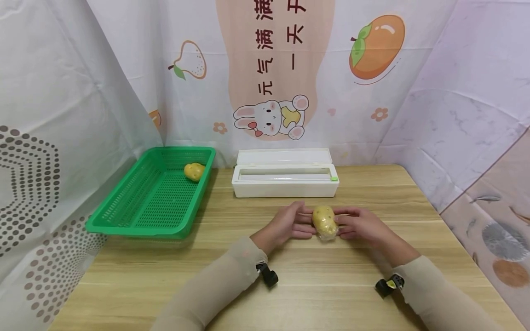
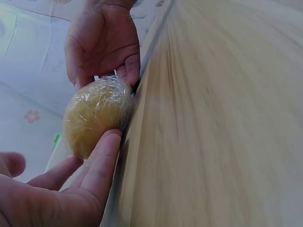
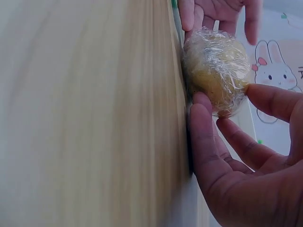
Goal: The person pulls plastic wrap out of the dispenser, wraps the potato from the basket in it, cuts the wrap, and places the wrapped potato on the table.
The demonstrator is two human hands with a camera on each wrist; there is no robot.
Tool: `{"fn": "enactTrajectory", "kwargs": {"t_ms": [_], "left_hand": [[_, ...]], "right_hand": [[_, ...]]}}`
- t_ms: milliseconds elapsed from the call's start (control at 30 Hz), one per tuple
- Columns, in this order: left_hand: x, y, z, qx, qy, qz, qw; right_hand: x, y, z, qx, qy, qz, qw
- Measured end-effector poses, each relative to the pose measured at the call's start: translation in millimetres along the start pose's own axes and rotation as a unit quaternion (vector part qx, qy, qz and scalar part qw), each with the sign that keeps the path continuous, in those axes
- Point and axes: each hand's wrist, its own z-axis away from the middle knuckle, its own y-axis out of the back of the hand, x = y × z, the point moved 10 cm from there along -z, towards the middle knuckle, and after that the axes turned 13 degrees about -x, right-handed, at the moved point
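A yellow potato (image 1: 324,220) wrapped in clear plastic film sits between both hands, close over the wooden table (image 1: 265,285). Wrinkled film gathers at its near end, and glare shows on the wrap. My left hand (image 1: 290,224) touches the potato's left side with outstretched fingers; in the left wrist view its thumb stands apart from the potato (image 2: 97,116). From the right, my right hand (image 1: 362,224) pinches the potato (image 3: 218,71), thumb on one side and fingertips (image 3: 201,106) on the other, as the right wrist view shows.
Behind the hands stands a white cling film box (image 1: 285,189) with its lid raised and a roll inside. At the left, a green plastic basket (image 1: 138,231) holds another potato (image 1: 194,172). A printed curtain (image 1: 198,101) hangs along the table's back edge.
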Motion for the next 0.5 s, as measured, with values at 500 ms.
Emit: {"fn": "enactTrajectory", "kwargs": {"t_ms": [500], "left_hand": [[-6.9,-41.0,-29.1,-0.023,-0.006,0.108,0.9938]], "right_hand": [[15.3,45.2,23.6,0.02,-0.015,-0.011,0.9996]]}}
